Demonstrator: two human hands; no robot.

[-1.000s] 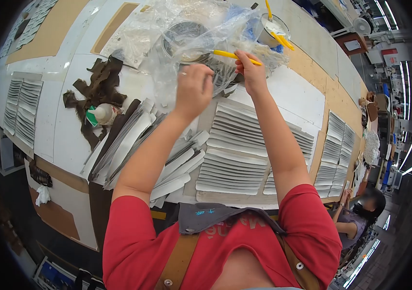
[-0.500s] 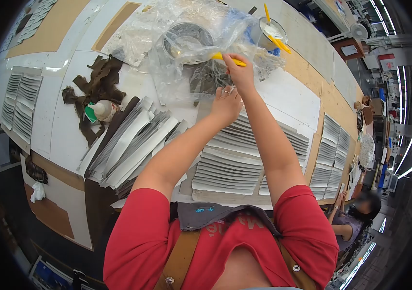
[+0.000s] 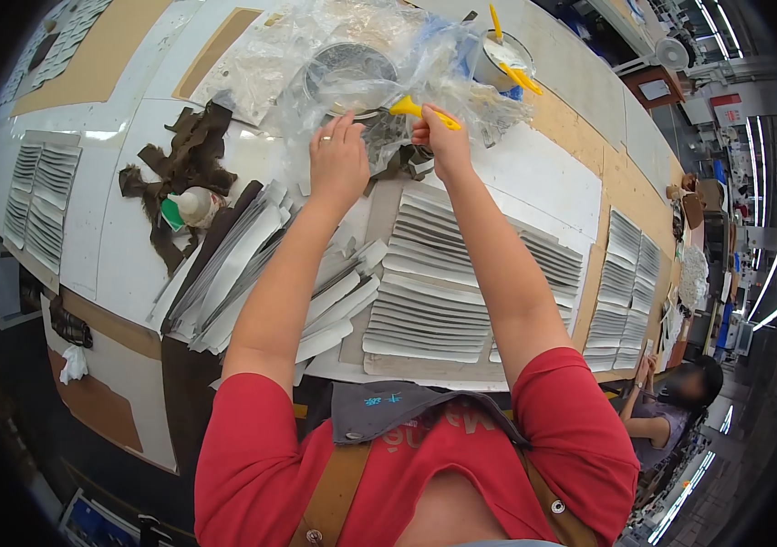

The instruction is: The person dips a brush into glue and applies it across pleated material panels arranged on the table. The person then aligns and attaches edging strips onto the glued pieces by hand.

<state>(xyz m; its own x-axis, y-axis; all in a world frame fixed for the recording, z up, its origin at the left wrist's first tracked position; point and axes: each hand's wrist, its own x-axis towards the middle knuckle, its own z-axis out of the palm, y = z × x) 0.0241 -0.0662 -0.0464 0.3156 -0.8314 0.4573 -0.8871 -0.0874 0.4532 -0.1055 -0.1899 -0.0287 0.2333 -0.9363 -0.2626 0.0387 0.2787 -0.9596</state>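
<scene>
Gripping a yellow, flared, brush-like tool, your right hand is closed round its handle. Its working end sits left of that hand, at the crumpled clear plastic film; can't tell what it touches. Your left hand is apart from the right, fingertips at the film's near edge, by the round grey vessel. Can't tell if it's pinching anything.

Laid out so far: overlapping rows of thin grey-white strips on a board, nearer you than your right hand. More matching rows lie out to the right of it, another set well left of your left hand.

Not in rows: the loose fanned heap of strips, nearer you and left of your left hand, spilling toward the board. Judging by that heap, you're partway, with a good share unsorted. Can't tell whether the laid-out strips have anything on them.

Beyond your right hand, the round pot has white contents and more yellow tools. Ragged dark brown scraps lie on the white counter, left of your left hand.
</scene>
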